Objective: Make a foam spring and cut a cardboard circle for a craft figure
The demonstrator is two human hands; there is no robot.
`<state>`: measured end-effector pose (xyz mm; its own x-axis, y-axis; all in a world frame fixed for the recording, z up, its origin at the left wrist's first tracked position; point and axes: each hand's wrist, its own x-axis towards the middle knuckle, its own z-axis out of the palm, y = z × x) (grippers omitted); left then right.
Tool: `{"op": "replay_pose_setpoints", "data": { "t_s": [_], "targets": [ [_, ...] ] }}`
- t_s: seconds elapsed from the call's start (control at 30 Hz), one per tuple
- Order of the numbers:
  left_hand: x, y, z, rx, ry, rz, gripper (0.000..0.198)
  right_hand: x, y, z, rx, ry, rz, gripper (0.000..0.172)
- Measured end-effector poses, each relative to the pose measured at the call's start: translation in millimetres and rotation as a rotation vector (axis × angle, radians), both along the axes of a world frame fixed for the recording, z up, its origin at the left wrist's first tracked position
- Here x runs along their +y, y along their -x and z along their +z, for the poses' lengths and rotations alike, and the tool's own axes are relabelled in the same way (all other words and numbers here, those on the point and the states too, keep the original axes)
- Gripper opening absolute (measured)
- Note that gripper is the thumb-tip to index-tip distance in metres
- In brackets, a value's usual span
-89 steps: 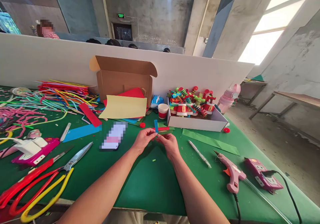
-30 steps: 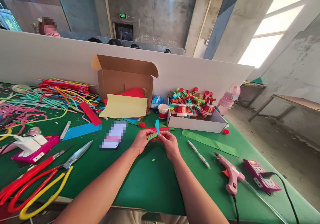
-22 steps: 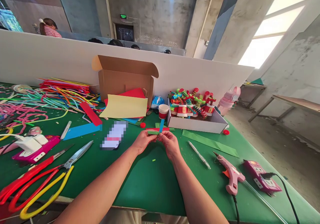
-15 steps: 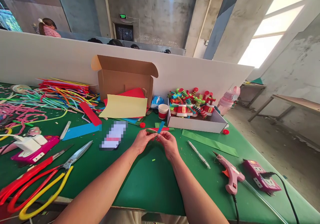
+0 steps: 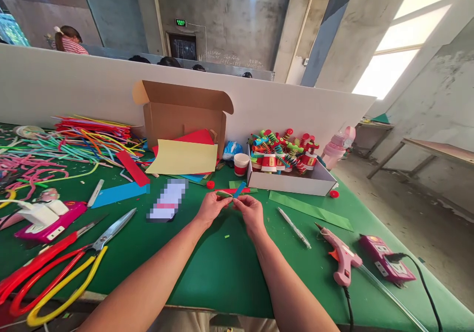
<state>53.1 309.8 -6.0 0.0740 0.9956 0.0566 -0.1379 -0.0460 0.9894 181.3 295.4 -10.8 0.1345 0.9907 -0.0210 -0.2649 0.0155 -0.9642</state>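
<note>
Both hands meet at the middle of the green table, fingertips pinched close together. My left hand (image 5: pixel 212 207) is closed on a small green paper strip (image 5: pixel 223 194), which shows above its fingers. In my right hand (image 5: pixel 251 210) a short blue paper strip (image 5: pixel 240 189) sticks up, tilted to the right. Fingers partly hide where the two strips come together. Just behind them lie a red strip (image 5: pixel 244 191) and a flat green piece (image 5: pixel 237 185). A small green scrap (image 5: pixel 227 236) rests on the table nearer me.
To the left lie scissors (image 5: pixel 105 235), a blurred-out phone-like rectangle (image 5: pixel 168 201) and coloured pipe-like sticks (image 5: pixel 92 142). At right are a pen (image 5: pixel 295 228), glue gun (image 5: pixel 342 260), power strip (image 5: pixel 387 260) and green strip (image 5: pixel 311 210). Behind stand a cup (image 5: pixel 241 164), white box (image 5: pixel 291 186) of figures and cardboard box (image 5: pixel 185 107).
The blue strip leans lower to the right than before. Both hands keep nearly the same place, and the view has shifted very slightly.
</note>
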Motion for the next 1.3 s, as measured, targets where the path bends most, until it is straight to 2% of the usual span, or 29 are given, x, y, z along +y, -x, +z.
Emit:
{"op": "replay_pose_setpoints", "data": {
  "t_s": [0.2, 0.47, 0.87, 1.13, 1.3],
  "targets": [
    [0.1, 0.3, 0.9, 0.003, -0.017, 0.001, 0.027, -0.9, -2.7, 2.3, -0.002, 0.007, 0.042, 0.024],
    [4.0, 1.6, -5.1, -0.002, -0.035, 0.018, 0.026, -0.4, -2.6, 2.7, 0.052, 0.020, 0.156, 0.028],
    [5.1, 1.0, -9.2, 0.026, -0.024, 0.058, 0.027, 1.8, -0.9, -1.2, -0.004, 0.007, 0.002, 0.023],
    [5.6, 2.2, -8.3, -0.071, 0.036, 0.012, 0.032, 0.1, -2.2, 1.4, -0.024, 0.014, 0.010, 0.020],
    [4.3, 2.1, -7.1, -0.037, 0.054, 0.015, 0.031, 0.4, -2.1, 0.4, -0.035, 0.033, 0.063, 0.021]
  ]
}}
